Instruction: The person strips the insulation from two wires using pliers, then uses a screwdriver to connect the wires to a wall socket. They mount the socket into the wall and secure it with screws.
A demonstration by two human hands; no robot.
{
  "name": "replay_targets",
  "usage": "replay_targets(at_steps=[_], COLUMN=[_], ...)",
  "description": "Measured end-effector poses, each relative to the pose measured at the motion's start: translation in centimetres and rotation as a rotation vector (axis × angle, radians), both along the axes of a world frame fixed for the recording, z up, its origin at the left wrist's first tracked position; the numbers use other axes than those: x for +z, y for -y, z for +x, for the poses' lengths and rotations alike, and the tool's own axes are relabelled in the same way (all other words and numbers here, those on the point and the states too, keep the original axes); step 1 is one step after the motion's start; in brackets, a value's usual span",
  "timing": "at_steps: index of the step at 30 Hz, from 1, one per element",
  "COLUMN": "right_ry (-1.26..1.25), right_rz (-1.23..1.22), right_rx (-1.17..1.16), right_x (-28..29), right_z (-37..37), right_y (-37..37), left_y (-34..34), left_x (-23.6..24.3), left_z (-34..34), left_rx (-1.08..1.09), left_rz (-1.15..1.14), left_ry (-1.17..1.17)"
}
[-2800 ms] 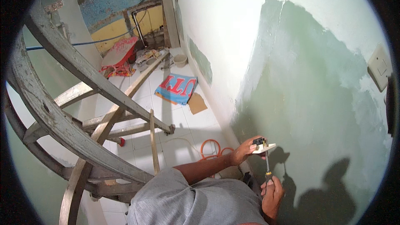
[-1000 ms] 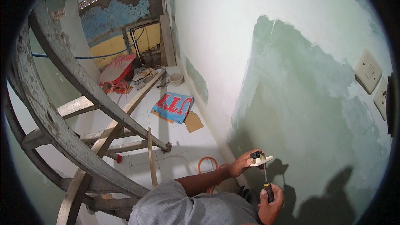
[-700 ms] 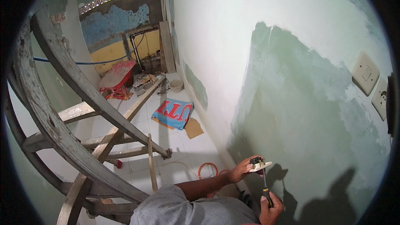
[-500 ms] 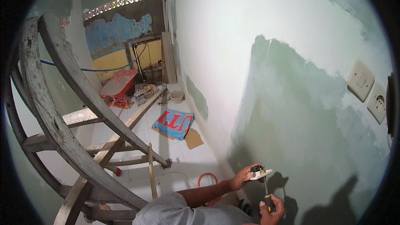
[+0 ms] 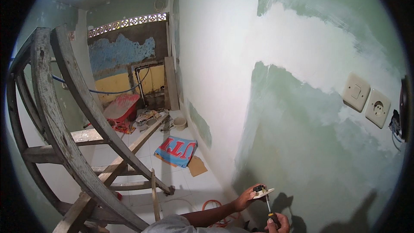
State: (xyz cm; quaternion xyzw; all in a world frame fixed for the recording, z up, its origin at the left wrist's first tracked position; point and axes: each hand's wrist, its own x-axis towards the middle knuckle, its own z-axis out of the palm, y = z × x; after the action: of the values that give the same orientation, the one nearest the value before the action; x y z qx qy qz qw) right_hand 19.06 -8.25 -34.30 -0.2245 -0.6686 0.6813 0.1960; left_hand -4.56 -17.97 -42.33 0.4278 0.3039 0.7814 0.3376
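Note:
Low in the head view, my left hand (image 5: 244, 199) grips a small electrical fitting (image 5: 263, 193) with a cream plate and black back. My right hand (image 5: 278, 223) is closed on the black and yellow handle of a screwdriver (image 5: 268, 205), whose shaft runs up to the fitting; the tip's exact contact is too small to tell. On the green-and-white patched wall (image 5: 302, 155) at right are a switch (image 5: 356, 92) and a socket (image 5: 377, 108), with loose wires (image 5: 395, 127) beside them.
A wooden ladder (image 5: 47, 103) fills the left, crossed by a plank (image 5: 146, 138). On the tiled floor are a red wheelbarrow (image 5: 121, 108), a bucket (image 5: 179, 124), a blue sack (image 5: 174, 150), cardboard (image 5: 197, 167) and orange hose (image 5: 211, 206). A blue hose (image 5: 112, 92) hangs toward the back.
The view has tilted up, showing more ceiling and upper wall. My hands sit lower in the picture, still holding the fitting and screwdriver.

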Motion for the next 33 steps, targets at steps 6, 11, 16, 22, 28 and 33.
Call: replay_targets(at_steps=[6,11,16,22,28,33], right_ry=[0.175,0.108,0.198,0.192,0.056,0.128], right_rz=[0.251,0.063,0.135,0.365,0.413,0.101], right_rx=[0.097,-0.074,0.012,-0.177,-0.049,-0.131], right_x=[-1.1,2.8,1.1,2.8,-0.2,1.3], right_z=[1.1,-0.2,1.2,0.2,1.6,1.3], right_y=[-2.4,0.7,-0.6,0.5,-1.8,-0.8], left_y=[-1.7,-1.3,-1.3,-0.5,-0.7,-1.1], left_x=[-2.4,1.0,1.4,3.2,3.1,4.6], left_z=[-0.4,0.4,1.0,1.0,0.8,1.4], left_rx=[0.057,0.062,0.05,0.051,0.071,0.031], left_rz=[-0.056,-0.094,-0.044,-0.202,-0.177,-0.152], left_ry=[-0.018,-0.045,-0.01,-0.029,-0.188,-0.202])
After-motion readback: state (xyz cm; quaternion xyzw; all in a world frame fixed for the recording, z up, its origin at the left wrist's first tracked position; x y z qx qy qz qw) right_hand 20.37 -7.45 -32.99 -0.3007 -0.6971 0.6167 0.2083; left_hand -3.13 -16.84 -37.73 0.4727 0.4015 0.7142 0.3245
